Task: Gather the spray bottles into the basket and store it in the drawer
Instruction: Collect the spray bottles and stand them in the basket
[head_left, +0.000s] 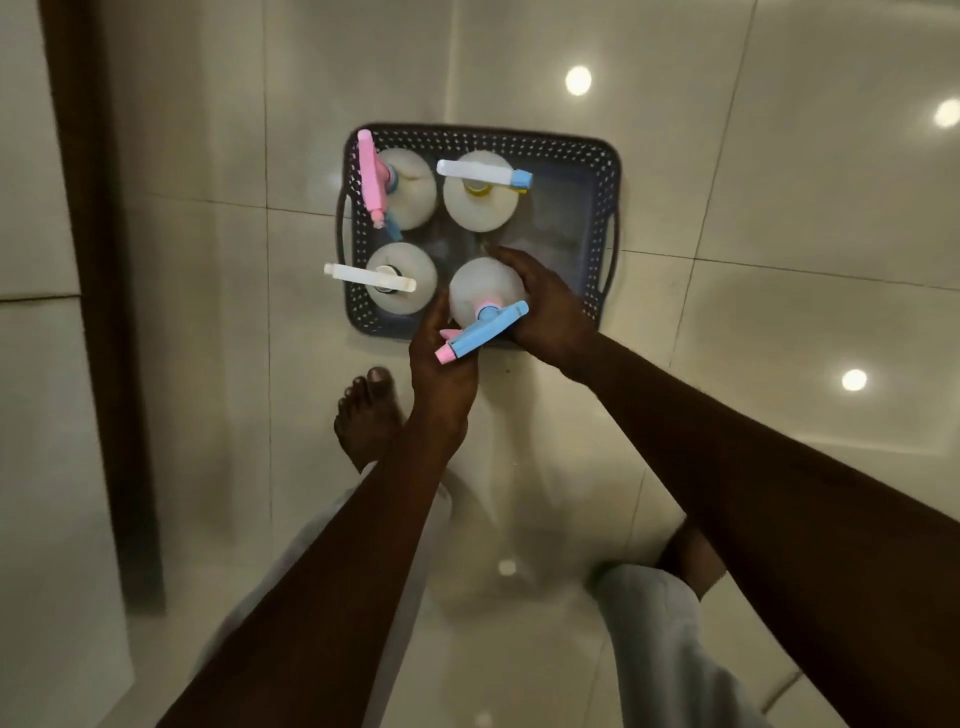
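A dark grey perforated basket (597, 156) sits on the glossy tiled floor. Three white spray bottles stand upright inside it: one with a pink trigger head (410, 192) at the back left, one with a white and blue head (483, 208) at the back middle, one with a white head (400, 280) at the front left. A fourth bottle with a blue head and pink nozzle (483, 291) is at the basket's front middle, held from both sides. My left hand (441, 379) grips its near left side and my right hand (545, 312) wraps its right side.
The basket's right part (561, 218) holds no bottle. A dark wooden frame (98, 312) runs down the left side. My bare left foot (369, 421) stands just in front of the basket, my right leg (665, 623) lower right. Ceiling lights reflect in the tiles.
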